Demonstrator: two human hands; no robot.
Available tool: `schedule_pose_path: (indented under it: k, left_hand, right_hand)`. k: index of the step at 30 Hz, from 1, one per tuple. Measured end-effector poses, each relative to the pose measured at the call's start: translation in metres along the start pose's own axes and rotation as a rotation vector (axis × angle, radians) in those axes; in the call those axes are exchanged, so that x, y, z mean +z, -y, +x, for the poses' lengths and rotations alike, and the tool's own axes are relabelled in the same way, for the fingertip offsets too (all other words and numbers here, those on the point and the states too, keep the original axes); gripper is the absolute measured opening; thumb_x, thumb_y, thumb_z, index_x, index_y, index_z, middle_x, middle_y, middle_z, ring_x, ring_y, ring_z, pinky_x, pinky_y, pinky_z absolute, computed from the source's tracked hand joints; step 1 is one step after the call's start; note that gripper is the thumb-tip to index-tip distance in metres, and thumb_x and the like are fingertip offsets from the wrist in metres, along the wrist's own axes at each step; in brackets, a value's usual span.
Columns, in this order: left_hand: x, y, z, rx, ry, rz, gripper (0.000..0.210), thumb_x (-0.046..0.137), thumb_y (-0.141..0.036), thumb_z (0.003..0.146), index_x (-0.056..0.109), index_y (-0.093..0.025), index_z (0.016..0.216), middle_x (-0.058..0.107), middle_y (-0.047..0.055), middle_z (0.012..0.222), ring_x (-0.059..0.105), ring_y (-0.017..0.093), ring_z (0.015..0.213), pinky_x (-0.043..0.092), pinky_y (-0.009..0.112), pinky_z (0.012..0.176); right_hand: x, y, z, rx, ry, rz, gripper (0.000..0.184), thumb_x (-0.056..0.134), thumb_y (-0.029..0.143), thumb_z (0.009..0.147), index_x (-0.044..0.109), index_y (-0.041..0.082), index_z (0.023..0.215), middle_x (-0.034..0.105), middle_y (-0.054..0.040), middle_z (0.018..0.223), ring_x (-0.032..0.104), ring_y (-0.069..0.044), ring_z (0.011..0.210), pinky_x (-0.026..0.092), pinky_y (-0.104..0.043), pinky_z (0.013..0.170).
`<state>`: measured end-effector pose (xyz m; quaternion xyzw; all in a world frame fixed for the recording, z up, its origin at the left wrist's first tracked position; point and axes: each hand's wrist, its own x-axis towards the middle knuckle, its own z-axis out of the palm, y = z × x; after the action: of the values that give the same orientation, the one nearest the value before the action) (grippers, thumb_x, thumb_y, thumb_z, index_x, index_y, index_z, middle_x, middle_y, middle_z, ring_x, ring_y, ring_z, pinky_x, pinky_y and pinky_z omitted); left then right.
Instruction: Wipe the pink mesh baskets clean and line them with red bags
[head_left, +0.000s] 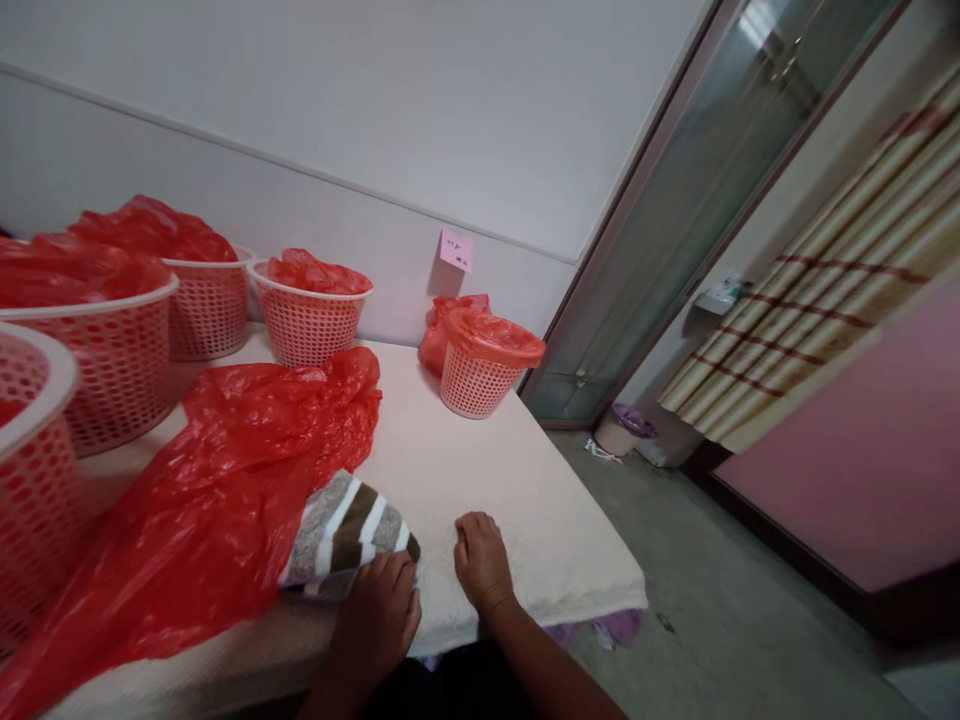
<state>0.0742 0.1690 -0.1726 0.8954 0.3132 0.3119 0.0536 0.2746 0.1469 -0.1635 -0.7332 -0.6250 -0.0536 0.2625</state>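
Centrally, left hand with fingers bent over the near right part of the striped cloth; firmly pinching or merely resting, impossible to tell from above. Right hand to the right of the cloth, fingers curled, palm side hidden; grip empty or closed on something small, likewise impossible to tell. Striped cloth on the pale tabletop, close to the near edge, with its left end meeting the crumpled red bag; over or under the film at that join, not clear.

Probable faults: with a pull on the cloth, dragging of the bag as well, because of the contact between the two; with a hurried tug, tearing or bunching of the thin film; with a loose hold, slipping of the cloth over the near edge. To the left of the cloth, beyond the bag, a cluster of white-rimmed baskets, exposed to knocking by any wide swing of film. Beyond the cloth and to its right, a lined basket near the tabletop's far right side, liable to tipping if struck.
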Motion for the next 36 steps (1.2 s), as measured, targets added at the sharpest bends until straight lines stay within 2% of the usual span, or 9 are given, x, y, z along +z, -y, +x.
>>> schedule_pose_path:
  k: [19, 24, 36]
  left_hand:
    - [0.013, 0.01, -0.004, 0.097, -0.094, 0.193, 0.02, 0.051, -0.013, 0.084, 0.053, -0.019, 0.103, 0.064, 0.007, 0.101, 0.059, 0.024, 0.092, 0.046, 0.041, 0.079]
    - [0.016, 0.018, -0.007, 0.097, -0.03, 0.237, 0.025, 0.054, -0.021, 0.086, 0.052, -0.02, 0.111, 0.064, 0.008, 0.108, 0.06, 0.024, 0.099, 0.046, 0.042, 0.087]
    - [0.017, 0.025, -0.007, 0.167, -0.049, 0.307, 0.028, 0.058, -0.028, 0.086, 0.053, -0.021, 0.112, 0.066, 0.008, 0.11, 0.062, 0.024, 0.1, 0.046, 0.042, 0.09]
  right_hand:
    - [-0.003, 0.001, -0.001, 0.064, 0.004, 0.01, 0.023, 0.049, 0.003, 0.073, 0.058, 0.02, 0.085, 0.057, -0.0064, 0.093, 0.048, -0.023, 0.092, 0.038, -0.036, 0.084]
    - [-0.003, -0.002, -0.002, 0.087, 0.0, 0.026, 0.022, 0.052, 0.006, 0.072, 0.059, 0.02, 0.087, 0.058, -0.0061, 0.098, 0.049, -0.023, 0.093, 0.038, -0.035, 0.086]
    - [-0.001, -0.005, -0.001, 0.111, -0.001, 0.077, 0.024, 0.05, 0.005, 0.071, 0.061, 0.019, 0.088, 0.058, -0.007, 0.097, 0.049, -0.024, 0.093, 0.037, -0.036, 0.085]
